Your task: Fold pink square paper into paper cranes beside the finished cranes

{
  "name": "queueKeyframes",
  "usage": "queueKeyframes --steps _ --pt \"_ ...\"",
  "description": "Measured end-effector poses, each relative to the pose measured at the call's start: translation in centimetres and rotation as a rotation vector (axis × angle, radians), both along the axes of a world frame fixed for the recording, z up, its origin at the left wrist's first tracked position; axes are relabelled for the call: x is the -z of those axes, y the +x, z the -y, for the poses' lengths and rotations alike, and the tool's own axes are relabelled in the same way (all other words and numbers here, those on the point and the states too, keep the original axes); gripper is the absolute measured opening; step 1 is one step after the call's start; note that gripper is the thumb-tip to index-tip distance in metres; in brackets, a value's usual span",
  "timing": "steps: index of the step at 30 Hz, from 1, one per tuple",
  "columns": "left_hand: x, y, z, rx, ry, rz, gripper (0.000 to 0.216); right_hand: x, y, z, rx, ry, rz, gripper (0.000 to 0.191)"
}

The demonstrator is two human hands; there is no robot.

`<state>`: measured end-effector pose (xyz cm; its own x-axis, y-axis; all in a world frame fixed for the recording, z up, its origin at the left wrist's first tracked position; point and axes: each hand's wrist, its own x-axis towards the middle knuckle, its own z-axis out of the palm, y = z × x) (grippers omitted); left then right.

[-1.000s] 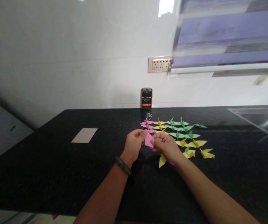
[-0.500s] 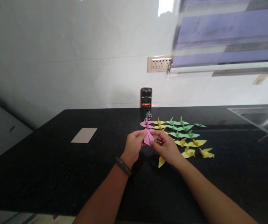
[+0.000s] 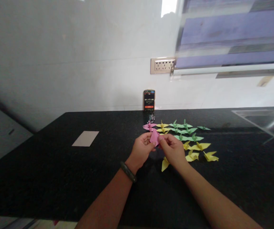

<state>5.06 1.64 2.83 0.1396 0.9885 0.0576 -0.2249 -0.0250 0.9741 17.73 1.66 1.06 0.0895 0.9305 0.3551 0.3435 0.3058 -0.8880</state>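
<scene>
Both my hands pinch a small folded piece of pink paper [image 3: 154,137] above the black counter [image 3: 56,171]. My left hand [image 3: 141,149], with a dark bracelet on its wrist, holds the paper's left side. From the right, my right hand [image 3: 172,149] grips it with closed fingers. Just behind lie finished pink paper cranes [image 3: 149,127]. Yellow cranes [image 3: 200,146] and green cranes [image 3: 186,130] are laid out in rows to the right. One yellow folded piece [image 3: 164,164] lies under my right wrist.
A phone [image 3: 149,100] showing a timer leans against the white wall at the counter's back. A pale sheet of paper [image 3: 85,138] lies flat to the left. A steel sink [image 3: 265,122] is at the far right, and a socket strip [image 3: 162,65] is on the wall.
The pink paper has been turned and lifted slightly between my fingers; both hands have closed in tighter around it. The rows of cranes have not moved.
</scene>
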Motion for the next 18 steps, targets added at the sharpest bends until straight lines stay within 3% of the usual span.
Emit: queueKeyframes --steps 5,9,15,18 --pt "0.64 -0.46 -0.37 -0.033 -0.009 -0.037 0.024 -0.43 -0.03 0.09 0.002 0.036 0.075 0.025" --pt "0.64 -0.67 -0.43 0.007 -0.127 0.114 0.023 -0.43 0.19 -0.05 -0.023 0.122 0.129 0.023" --pt "0.16 -0.58 -0.35 0.072 -0.249 0.372 0.017 -0.21 0.47 -0.42 -0.152 -0.04 -0.056 0.028" --pt "0.39 -0.33 -0.37 0.064 -0.234 0.393 0.018 0.02 0.46 -0.6 -0.042 0.069 0.023 0.024"
